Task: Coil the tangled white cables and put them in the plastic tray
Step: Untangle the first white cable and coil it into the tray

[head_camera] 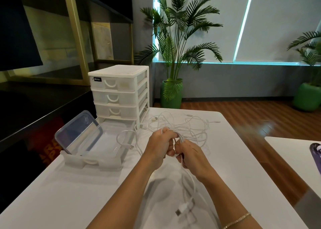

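Both arms stretched out over the white surface (69,194), left hand (159,146) and right hand (190,155) close together, fingers curled tight round a small coil of white cable (180,139). Coil standing up between the two hands, its loose end hanging down toward the body, plug (181,209) low near the right arm. More tangled cables (187,124) lying on the surface just behind the hands; another cable (124,140) looped in the plastic tray (92,161) to the left.
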A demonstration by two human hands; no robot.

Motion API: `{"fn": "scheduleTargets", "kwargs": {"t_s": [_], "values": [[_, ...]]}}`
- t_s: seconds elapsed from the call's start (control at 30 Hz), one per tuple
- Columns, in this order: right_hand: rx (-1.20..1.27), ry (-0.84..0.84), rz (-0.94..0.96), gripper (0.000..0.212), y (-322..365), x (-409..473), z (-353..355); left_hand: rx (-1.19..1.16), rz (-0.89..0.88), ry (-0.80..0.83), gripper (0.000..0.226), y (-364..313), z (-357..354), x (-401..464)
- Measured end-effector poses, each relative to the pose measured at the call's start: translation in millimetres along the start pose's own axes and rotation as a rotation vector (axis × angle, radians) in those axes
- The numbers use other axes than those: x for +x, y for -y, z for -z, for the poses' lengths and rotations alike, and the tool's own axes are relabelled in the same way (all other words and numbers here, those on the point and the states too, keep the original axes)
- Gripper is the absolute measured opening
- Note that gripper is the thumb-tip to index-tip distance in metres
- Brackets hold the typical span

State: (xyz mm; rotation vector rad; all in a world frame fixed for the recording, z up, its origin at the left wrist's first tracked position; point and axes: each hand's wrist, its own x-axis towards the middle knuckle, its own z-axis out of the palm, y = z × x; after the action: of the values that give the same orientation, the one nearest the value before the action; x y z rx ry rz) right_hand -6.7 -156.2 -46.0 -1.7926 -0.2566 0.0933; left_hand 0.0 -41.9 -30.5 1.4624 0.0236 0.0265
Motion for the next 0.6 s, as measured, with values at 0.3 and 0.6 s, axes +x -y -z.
{"fn": "scheduleTargets", "kwargs": {"t_s": [0.3,0.6], "values": [[-0.267,-0.231,0.178,0.024,-4.5,3.1,1.7,-0.189,0.066,0.041,0.03,-4.1,2.5,-0.3],[-0.433,-0.245,0.45,0.03,-6.3,5.0,-2.7,-0.427,0.078,0.149,0.036,-5.4,7.9,1.0]]}}
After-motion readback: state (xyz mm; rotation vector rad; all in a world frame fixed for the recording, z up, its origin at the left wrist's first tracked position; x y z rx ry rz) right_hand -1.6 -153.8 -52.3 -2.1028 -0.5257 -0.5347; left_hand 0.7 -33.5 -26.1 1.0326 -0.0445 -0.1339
